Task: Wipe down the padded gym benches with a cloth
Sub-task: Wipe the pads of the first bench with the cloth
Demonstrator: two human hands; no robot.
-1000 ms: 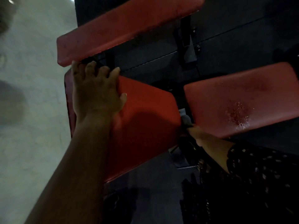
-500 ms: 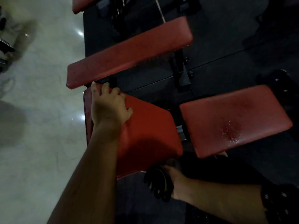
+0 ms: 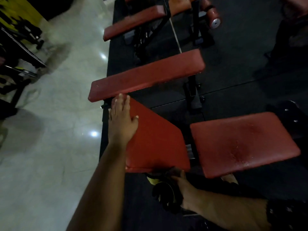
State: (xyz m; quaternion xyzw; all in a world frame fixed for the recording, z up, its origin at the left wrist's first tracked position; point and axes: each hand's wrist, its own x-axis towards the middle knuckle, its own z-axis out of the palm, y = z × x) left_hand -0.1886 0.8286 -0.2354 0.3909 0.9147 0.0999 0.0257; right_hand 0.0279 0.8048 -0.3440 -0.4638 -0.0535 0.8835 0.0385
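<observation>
My left hand [image 3: 122,119] lies flat with straight fingers on the far left corner of a tilted red padded bench back [image 3: 158,140]. At that pad's near edge my right hand [image 3: 182,185] grips a dark cloth [image 3: 164,194] with a yellow patch. To the right sits the red seat pad [image 3: 243,144], with a wet, shiny patch near its middle. A long red bench pad [image 3: 146,75] lies just beyond my left fingertips.
More red benches [image 3: 135,22] on black frames stand farther back on the black rubber mat [image 3: 233,64]. A red roller pad with a metal end cap [image 3: 212,15] is at the top. Pale shiny floor [image 3: 50,130] stretches left, with dark equipment [image 3: 18,52] at its far left.
The view has risen and pulled back, showing more benches. My right hand has come out from between the pads to the back pad's near edge with the cloth. My left fingers have straightened.
</observation>
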